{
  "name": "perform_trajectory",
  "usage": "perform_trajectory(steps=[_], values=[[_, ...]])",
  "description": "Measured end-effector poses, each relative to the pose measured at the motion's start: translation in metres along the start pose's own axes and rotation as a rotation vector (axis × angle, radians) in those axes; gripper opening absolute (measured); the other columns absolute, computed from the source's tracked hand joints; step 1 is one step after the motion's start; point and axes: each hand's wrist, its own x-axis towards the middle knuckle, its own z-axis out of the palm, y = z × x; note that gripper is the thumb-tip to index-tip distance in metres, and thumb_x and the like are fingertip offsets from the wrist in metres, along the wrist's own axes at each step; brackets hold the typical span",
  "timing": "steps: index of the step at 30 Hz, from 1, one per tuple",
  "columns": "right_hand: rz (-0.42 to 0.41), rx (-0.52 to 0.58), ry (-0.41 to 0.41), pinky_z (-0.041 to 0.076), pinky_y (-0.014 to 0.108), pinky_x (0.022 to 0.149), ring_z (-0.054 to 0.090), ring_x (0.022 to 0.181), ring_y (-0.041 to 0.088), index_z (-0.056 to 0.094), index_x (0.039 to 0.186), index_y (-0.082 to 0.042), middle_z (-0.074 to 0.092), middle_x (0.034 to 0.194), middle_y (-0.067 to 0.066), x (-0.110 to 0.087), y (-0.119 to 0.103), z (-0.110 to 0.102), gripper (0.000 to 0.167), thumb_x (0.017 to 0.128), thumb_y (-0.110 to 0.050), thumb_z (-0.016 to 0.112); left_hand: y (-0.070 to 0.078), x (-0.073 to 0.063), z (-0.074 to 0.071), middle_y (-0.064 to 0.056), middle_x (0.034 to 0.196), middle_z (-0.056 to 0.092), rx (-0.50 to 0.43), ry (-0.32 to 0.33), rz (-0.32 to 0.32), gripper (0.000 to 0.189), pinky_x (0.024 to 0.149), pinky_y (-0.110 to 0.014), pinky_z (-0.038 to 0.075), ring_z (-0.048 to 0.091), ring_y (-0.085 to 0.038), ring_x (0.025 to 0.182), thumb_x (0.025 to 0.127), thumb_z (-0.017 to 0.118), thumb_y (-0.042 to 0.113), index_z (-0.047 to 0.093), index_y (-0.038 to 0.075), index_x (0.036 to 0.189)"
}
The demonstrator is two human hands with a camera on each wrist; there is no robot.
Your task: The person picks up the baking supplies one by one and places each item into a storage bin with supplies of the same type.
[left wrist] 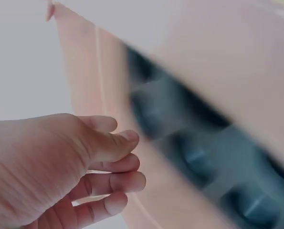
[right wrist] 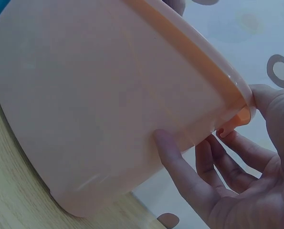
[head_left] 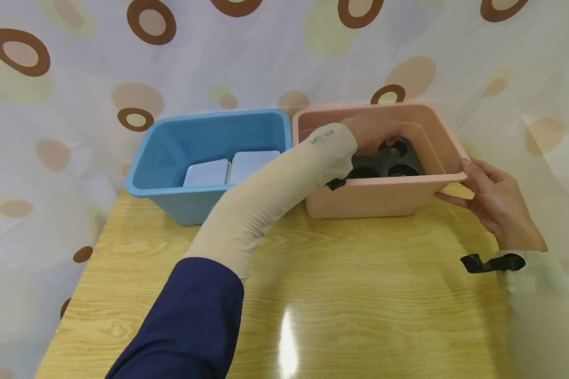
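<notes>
A pink plastic bin (head_left: 374, 197) stands at the back of the table with a black tray with round wells (head_left: 411, 156), like a muffin pan, inside. My left hand (head_left: 372, 132) reaches over the front wall into this bin, above the tray. In the left wrist view the left fingers (left wrist: 115, 183) are loosely bent beside the black tray, with nothing between them and the thumb. My right hand (head_left: 498, 202) grips the bin's right front corner. Its thumb lies on the rim, while the other fingers (right wrist: 180, 171) spread below it against the outer wall.
Left of the pink bin, close beside it, stands a blue bin (head_left: 180, 202) with two white box-like items (head_left: 207, 172) inside. Both bins are on a wooden table (head_left: 360, 295) against a patterned sheet (head_left: 265, 58). My left forearm crosses in front of the blue bin's right corner.
</notes>
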Motion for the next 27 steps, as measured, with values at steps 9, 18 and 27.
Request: perform_trajectory(steps=[9, 18, 27], values=[[0.006, 0.052, -0.004, 0.069, 0.047, 0.071, 0.076, 0.114, 0.009, 0.077, 0.127, -0.008, 0.067, 0.136, -0.008, -0.003, -0.001, 0.000, 0.022, 0.109, -0.016, 0.067, -0.002, -0.026, -0.021, 0.002, 0.152, 0.058, -0.053, -0.029, -0.059, 0.051, 0.092, -0.024, 0.035, 0.043, -0.014, 0.109, 0.104, 0.047, -0.001, 0.054, 0.020, 0.151], [0.027, 0.064, 0.011, 0.068, 0.048, 0.071, 0.076, 0.113, 0.008, 0.077, 0.131, -0.011, 0.070, 0.133, -0.010, -0.004, 0.001, 0.001, 0.025, 0.108, -0.017, 0.068, -0.007, -0.050, -0.008, 0.000, 0.142, 0.066, -0.061, 0.000, -0.093, 0.035, 0.105, -0.031, 0.047, 0.053, -0.017, 0.113, 0.112, 0.045, 0.009, 0.061, 0.016, 0.143], [0.030, 0.059, 0.007, 0.068, 0.046, 0.070, 0.074, 0.113, 0.007, 0.077, 0.134, -0.013, 0.072, 0.133, -0.012, -0.004, 0.000, 0.004, 0.029, 0.108, -0.019, 0.069, -0.014, -0.070, 0.011, 0.002, 0.087, 0.037, 0.217, 0.006, -0.085, 0.014, 0.085, -0.027, 0.032, 0.040, -0.015, 0.087, 0.111, 0.036, 0.014, 0.047, 0.016, 0.102]])
